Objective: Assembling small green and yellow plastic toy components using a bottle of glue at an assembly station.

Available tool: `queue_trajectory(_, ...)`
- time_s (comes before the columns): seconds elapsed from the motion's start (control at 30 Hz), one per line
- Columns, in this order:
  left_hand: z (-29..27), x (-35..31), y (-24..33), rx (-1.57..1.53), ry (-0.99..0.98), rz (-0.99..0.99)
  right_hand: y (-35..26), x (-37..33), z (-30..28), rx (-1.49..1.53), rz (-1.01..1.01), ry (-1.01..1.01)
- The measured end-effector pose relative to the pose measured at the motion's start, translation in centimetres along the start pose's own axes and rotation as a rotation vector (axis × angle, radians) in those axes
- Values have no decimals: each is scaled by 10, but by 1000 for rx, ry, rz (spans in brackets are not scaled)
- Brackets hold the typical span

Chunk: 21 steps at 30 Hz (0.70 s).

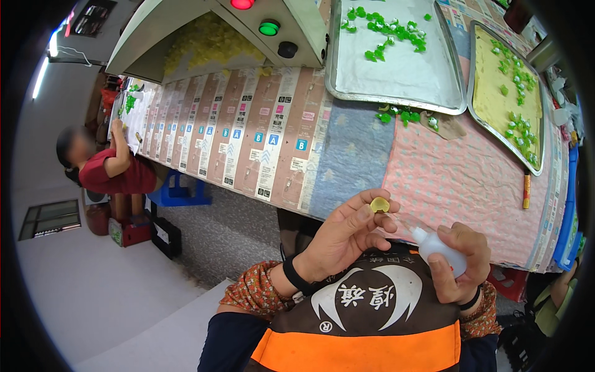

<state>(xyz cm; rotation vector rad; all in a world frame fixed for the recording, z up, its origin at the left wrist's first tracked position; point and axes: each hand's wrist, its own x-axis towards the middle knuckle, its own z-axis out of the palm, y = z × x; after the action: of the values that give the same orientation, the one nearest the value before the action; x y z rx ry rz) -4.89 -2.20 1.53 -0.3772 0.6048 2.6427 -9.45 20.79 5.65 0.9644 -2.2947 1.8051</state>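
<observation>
Between the thumb and fingers of my left hand (350, 226) is a small yellow cup-shaped piece (379, 205), its hollow side showing. My right hand (458, 260) grips a white squeeze bottle (443, 251), its narrow nozzle tilted up and left toward the yellow piece. The nozzle and the piece are apart. Both hands are above my dark apron, close to the table's front edge. Past them a pink patterned cloth (446, 180) covers the table. Several small green pieces with white-and-black eye-like spots (406, 117) lie on it by the tray.
A white-lined metal tray (396, 80) and a yellow-lined tray (505, 93) hold more green pieces. At the far left stands a machine (297, 25) with lit buttons and yellow pieces inside. A thin orange tube (527, 189) lies right. Another person (114, 167) sits farther left.
</observation>
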Motion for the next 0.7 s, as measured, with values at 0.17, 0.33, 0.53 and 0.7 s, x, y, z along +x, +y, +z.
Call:
queue_trajectory(0.17,-1,3,-3,-100,-18,-3,-7,10,6,-72,-38,-36)
queue_trajectory(0.33,5,3,-7,-134,-3,14,-7,11,12,-122,-47,-67)
queue_trajectory(0.53,6,3,-11,-179,-8,32,-3,11,17,-170,-92,-62)
queue_trajectory(0.7,8,3,-11,-176,4,43,0,11,19,-170,-115,-69)
